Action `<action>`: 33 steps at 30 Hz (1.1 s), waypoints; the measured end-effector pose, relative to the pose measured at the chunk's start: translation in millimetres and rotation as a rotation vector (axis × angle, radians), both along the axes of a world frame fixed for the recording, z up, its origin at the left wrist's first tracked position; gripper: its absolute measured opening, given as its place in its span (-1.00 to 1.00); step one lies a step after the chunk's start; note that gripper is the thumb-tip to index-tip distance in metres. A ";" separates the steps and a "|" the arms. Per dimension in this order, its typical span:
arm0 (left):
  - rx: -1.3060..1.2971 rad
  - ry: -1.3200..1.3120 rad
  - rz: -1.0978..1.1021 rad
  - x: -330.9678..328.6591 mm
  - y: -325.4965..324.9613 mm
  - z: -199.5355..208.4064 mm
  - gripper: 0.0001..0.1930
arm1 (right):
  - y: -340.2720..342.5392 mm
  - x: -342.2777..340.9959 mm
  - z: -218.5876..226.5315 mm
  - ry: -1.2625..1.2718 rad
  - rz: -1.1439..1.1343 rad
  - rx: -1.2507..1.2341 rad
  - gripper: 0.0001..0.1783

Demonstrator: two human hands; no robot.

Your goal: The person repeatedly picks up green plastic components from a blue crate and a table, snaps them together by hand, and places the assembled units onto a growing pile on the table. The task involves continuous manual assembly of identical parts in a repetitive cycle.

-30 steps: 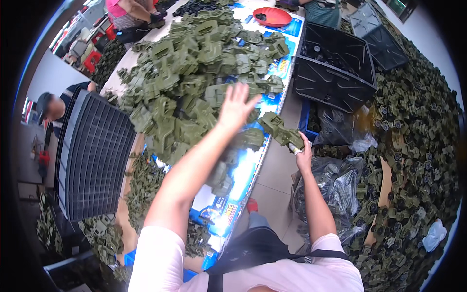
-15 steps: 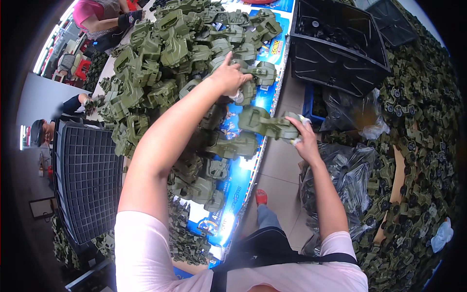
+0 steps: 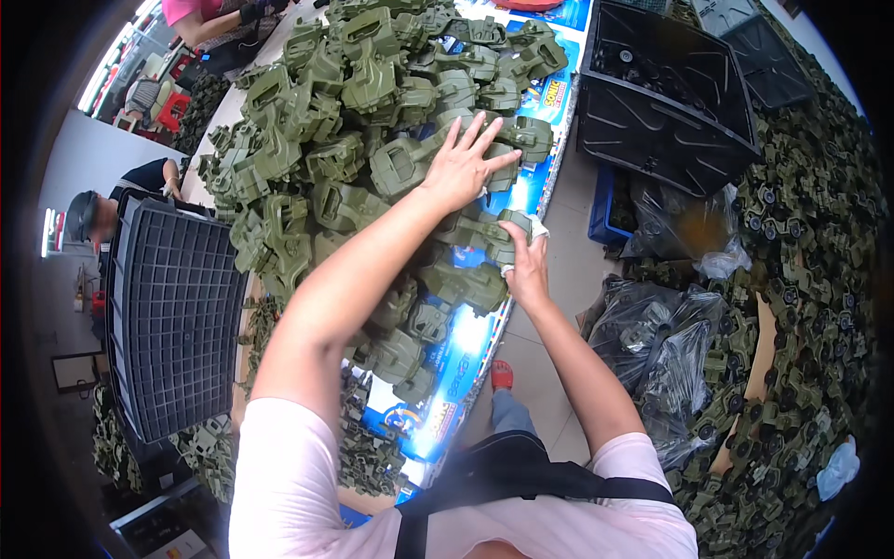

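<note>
Olive-green plastic toy vehicle bodies (image 3: pixel 368 84) are heaped along the table. Over the near edge of that heap lies my left hand (image 3: pixel 458 174), fingers spread and resting on or just above several bodies. My right hand (image 3: pixel 528 272), with white coverings on some fingertips, grips the end of one green vehicle body (image 3: pixel 477 229) at the table's right edge. The far end of this piece lies among the others, partly under my left wrist. Below it another green body (image 3: pixel 470 286) rests on the blue printed sheet (image 3: pixel 438 410).
Right of the table stand a black crate (image 3: pixel 661 140), a blue bin (image 3: pixel 605 207) and dark plastic bags (image 3: pixel 666 340). Green vehicles with black wheels (image 3: pixel 801 307) cover the far right. A black grid crate (image 3: pixel 177 317) stands at left, with a co-worker (image 3: pixel 140 182) behind it.
My right hand has brought the vehicle body leftward onto the table among the others. My left hand has gone from a pointing shape to spread fingers.
</note>
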State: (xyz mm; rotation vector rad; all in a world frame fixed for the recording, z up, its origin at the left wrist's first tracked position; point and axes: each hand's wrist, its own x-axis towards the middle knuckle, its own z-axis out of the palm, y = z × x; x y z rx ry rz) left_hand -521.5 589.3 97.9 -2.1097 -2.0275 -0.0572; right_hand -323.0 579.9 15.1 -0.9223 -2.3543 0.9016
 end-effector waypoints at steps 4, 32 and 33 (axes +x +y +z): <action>-0.039 -0.319 0.012 5.4 -74.3 46.4 -0.41 | 29.4 21.0 3.2 0.166 0.356 -0.392 -0.02; 1.537 -0.291 1.943 412.5 -699.9 113.1 -0.68 | -275.3 16.0 110.2 0.124 1.096 -0.697 -0.71; 1.495 -0.332 1.956 408.1 -699.6 112.1 -0.69 | -292.5 15.9 113.7 0.037 1.236 -0.757 -0.72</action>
